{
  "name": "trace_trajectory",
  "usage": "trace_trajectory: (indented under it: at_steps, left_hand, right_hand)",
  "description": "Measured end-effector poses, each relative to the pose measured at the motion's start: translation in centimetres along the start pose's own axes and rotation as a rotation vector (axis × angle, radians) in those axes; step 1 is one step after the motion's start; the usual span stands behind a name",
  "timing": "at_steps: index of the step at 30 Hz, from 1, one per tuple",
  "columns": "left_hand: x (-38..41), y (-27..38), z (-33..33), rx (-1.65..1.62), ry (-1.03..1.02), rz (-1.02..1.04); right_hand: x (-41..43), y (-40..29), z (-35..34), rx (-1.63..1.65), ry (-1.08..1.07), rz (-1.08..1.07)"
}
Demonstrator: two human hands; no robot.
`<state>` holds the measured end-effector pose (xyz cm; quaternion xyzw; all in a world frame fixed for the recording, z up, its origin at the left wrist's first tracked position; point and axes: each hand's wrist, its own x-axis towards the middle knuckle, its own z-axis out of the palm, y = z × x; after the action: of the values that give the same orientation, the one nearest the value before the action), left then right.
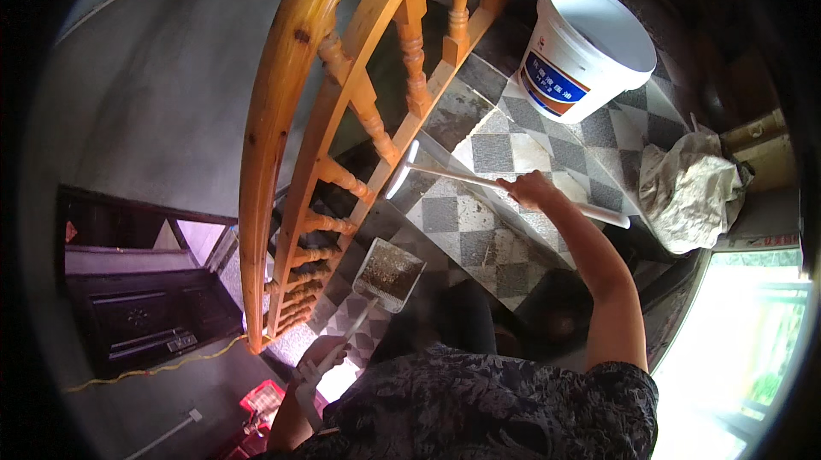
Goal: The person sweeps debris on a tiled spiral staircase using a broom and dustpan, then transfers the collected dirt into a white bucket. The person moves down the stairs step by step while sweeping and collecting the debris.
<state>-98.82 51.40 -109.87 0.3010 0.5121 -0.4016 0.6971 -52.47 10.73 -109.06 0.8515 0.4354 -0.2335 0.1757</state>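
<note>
My right hand (531, 190) is closed around the pale handle of a long-handled squeegee or scraper (403, 169), whose white crosswise head rests at the foot of the wooden balusters on a stair step. In my left hand (324, 357) is the handle of a long-handled dustpan (389, 271), held lower down the stairs. Dirt and small debris lie in its pan. Between the two tools are checkered grey and white tiled steps (458, 216) with dirt spots on them.
A white plastic bucket (558, 85) with a blue and red label stands on an upper step. A whitish sack (689, 190) lies at the right near a bright opening. The wooden handrail (276, 126) and its balusters (369, 114) run along the left. Below is a dark door (154, 319).
</note>
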Motion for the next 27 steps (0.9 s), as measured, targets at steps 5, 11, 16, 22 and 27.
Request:
trace_trajectory:
  at_steps: [5,11,16,22,27]
  left_hand:
    - [1.6,-0.4,-3.4,0.036,0.135,0.229]
    - [0.3,2.8,-4.1,0.294,0.132,0.182]
    - [2.4,2.8,-9.0,0.253,-0.043,0.196]
    - [1.9,2.7,-9.6,0.316,-0.025,0.246]
    - [3.3,2.7,-11.1,0.279,-0.139,0.215]
  right_hand:
    - [2.9,-1.1,-1.8,-0.062,0.116,0.115]
    - [0.0,-4.8,2.4,0.156,-0.05,0.346]
    - [-11.7,-12.3,7.5,0.481,-0.068,0.45]
    - [-21.5,-21.5,-2.9,0.693,-0.037,0.712]
    - [-20.9,-25.3,0.7,0.783,-0.029,0.748]
